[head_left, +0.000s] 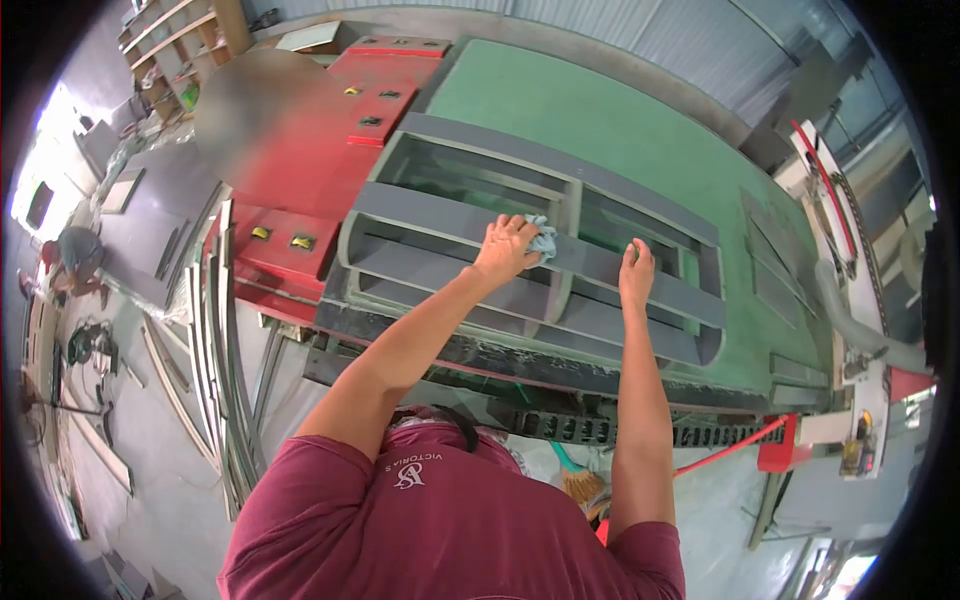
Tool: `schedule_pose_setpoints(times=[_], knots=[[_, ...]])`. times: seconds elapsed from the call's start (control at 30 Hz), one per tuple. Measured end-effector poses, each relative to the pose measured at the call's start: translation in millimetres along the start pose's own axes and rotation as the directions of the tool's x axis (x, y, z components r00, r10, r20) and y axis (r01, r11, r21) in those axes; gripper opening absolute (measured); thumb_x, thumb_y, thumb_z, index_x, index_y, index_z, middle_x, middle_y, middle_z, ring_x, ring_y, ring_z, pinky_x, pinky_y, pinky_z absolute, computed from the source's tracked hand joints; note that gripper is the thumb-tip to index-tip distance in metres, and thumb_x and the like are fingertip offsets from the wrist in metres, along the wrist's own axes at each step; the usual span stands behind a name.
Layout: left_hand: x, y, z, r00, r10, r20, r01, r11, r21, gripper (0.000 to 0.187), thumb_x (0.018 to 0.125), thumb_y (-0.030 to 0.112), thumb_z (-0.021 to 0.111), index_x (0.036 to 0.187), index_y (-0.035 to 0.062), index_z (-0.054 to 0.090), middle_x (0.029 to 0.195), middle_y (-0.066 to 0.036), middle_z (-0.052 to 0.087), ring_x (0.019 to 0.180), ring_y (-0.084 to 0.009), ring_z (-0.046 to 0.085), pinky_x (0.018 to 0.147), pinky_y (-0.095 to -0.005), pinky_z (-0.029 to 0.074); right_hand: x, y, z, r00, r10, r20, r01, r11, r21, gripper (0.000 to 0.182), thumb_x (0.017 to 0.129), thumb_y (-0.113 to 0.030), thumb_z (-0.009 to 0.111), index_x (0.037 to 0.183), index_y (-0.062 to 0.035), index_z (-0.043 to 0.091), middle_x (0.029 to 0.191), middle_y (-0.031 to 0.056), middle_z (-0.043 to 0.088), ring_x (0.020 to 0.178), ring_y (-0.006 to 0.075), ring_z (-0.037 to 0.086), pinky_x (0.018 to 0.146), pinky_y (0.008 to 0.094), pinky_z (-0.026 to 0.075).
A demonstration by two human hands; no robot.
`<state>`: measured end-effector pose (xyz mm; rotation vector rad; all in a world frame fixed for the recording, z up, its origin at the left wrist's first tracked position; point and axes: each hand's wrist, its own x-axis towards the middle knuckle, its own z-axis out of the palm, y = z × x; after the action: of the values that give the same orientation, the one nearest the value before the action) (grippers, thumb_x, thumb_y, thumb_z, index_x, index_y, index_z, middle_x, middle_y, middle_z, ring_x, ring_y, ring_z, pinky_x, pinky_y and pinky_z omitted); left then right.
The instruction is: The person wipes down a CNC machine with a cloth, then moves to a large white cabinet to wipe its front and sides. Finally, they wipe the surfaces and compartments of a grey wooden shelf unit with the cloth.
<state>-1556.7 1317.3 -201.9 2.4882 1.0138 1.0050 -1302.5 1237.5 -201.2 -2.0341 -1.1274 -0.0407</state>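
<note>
A grey shelf frame (pixel 420 208) with long slats and a middle divider lies on the green tabletop (pixel 560 95). My left hand (pixel 505 248) is closed on a light blue cloth (pixel 541 240) and presses it against a middle slat, near the divider. To the right, my right hand (pixel 637 275) is on the same slat, its fingers bent over the far edge. The undersides of its fingers are hidden. Through the gaps between the slats the green surface shows.
Red machine panels (pixel 330 150) with yellow-and-black fittings adjoin the table at left. Long strips (pixel 210 340) lean beside it. A broom (pixel 580 482) is under the front edge, and a grey hose (pixel 860 330) runs at right. Another person (pixel 78 255) crouches at far left.
</note>
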Motion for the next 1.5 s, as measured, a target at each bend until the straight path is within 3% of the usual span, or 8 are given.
schedule_pose_setpoints(times=[0.13, 0.2, 0.37, 0.43, 0.57, 0.77, 1.1, 1.5], knots=[[-23.7, -75.3, -55.6, 0.988, -0.043, -0.148, 0.066, 0.986, 0.151, 0.038, 0.068, 0.020, 0.070, 0.103, 0.0108, 0.060, 0.101, -0.010, 0.056, 0.096, -0.0325, 0.050, 0.082, -0.0435, 0.043, -0.9, -13.8, 36.6, 0.997, -0.058, 0.046, 0.065, 0.984, -0.167, 0.033, 0.094, -0.033, 0.045, 0.118, -0.0131, 0.054, 0.120, 0.0099, 0.055, 0.114, 0.0287, 0.049, 0.098, 0.0499, 0.034], [-40.0, -116.5, -91.8, 0.976, -0.119, -0.182, 0.160, 0.960, 0.231, 0.039, 0.068, 0.021, 0.071, 0.104, 0.0114, 0.059, 0.101, -0.010, 0.055, 0.096, -0.0324, 0.050, 0.081, -0.0437, 0.043, -7.7, -25.4, 44.0, 0.994, -0.037, 0.099, 0.085, 0.840, -0.536, 0.034, 0.094, -0.039, 0.042, 0.117, -0.0168, 0.056, 0.121, 0.0070, 0.056, 0.118, 0.0253, 0.047, 0.101, 0.0553, 0.029], [-77.5, -219.6, -179.2, 0.905, -0.304, -0.299, 0.400, 0.847, 0.350, 0.035, 0.072, 0.021, 0.068, 0.104, 0.0098, 0.059, 0.098, -0.016, 0.057, 0.093, -0.0380, 0.053, 0.079, -0.0459, 0.044, -4.1, -17.7, 55.2, 0.998, -0.031, 0.050, 0.054, 0.820, -0.571, 0.040, 0.095, -0.043, 0.036, 0.114, -0.0168, 0.059, 0.120, 0.0065, 0.058, 0.120, 0.0253, 0.047, 0.103, 0.0575, 0.026], [-81.1, -253.2, -211.4, 0.754, -0.593, -0.283, 0.652, 0.728, 0.213, 0.032, 0.075, 0.021, 0.066, 0.103, 0.0065, 0.058, 0.098, -0.017, 0.058, 0.096, -0.0389, 0.053, 0.080, -0.0463, 0.044, -2.1, -19.0, 55.2, 0.993, -0.025, 0.115, 0.095, 0.743, -0.662, 0.040, 0.095, -0.039, 0.033, 0.106, -0.0139, 0.063, 0.118, 0.0061, 0.058, 0.119, 0.0270, 0.047, 0.100, 0.0583, 0.029], [-50.1, -233.4, -226.6, 0.738, -0.547, -0.394, 0.640, 0.754, 0.151, 0.034, 0.076, 0.024, 0.066, 0.102, 0.0037, 0.058, 0.099, -0.019, 0.058, 0.098, -0.0386, 0.053, 0.080, -0.0460, 0.045, 2.4, -25.0, 59.3, 0.982, 0.081, 0.173, 0.071, 0.685, -0.725, 0.041, 0.096, -0.034, 0.032, 0.099, -0.0103, 0.066, 0.115, 0.0071, 0.060, 0.119, 0.0284, 0.047, 0.100, 0.0597, 0.030], [-11.2, -146.8, -148.6, 1.000, 0.025, 0.002, -0.025, 0.968, 0.249, 0.038, 0.069, 0.018, 0.069, 0.105, 0.0104, 0.057, 0.097, -0.013, 0.054, 0.092, -0.0329, 0.053, 0.080, -0.0423, 0.045, -4.2, -31.1, 58.7, 0.999, -0.011, 0.033, 0.030, 0.758, -0.651, 0.041, 0.095, -0.033, 0.033, 0.098, -0.0087, 0.066, 0.113, 0.0066, 0.062, 0.117, 0.0288, 0.049, 0.102, 0.0578, 0.029], [50.3, -245.9, -182.2, 0.939, -0.206, -0.276, 0.301, 0.882, 0.364, 0.037, 0.072, 0.018, 0.066, 0.107, 0.0102, 0.058, 0.101, -0.016, 0.055, 0.094, -0.0371, 0.052, 0.082, -0.0438, 0.044, -2.5, -35.6, 60.3, 0.992, -0.091, -0.092, 0.014, 0.785, -0.620, 0.030, 0.091, -0.028, 0.044, 0.086, -0.0120, 0.069, 0.096, 0.0052, 0.067, 0.105, 0.0256, 0.056, 0.100, 0.0544, 0.033], [176.5, -202.1, -13.2, 0.999, 0.006, 0.036, -0.019, 0.932, 0.362, 0.036, 0.074, 0.021, 0.066, 0.109, 0.0204, 0.059, 0.109, -0.011, 0.053, 0.102, -0.0317, 0.051, 0.080, -0.0445, 0.047, 1.5, -41.6, 59.2, 0.997, -0.031, -0.066, -0.014, 0.799, -0.601, 0.032, 0.090, -0.029, 0.044, 0.086, -0.0096, 0.069, 0.095, 0.0062, 0.066, 0.105, 0.0252, 0.055, 0.101, 0.0522, 0.032]])
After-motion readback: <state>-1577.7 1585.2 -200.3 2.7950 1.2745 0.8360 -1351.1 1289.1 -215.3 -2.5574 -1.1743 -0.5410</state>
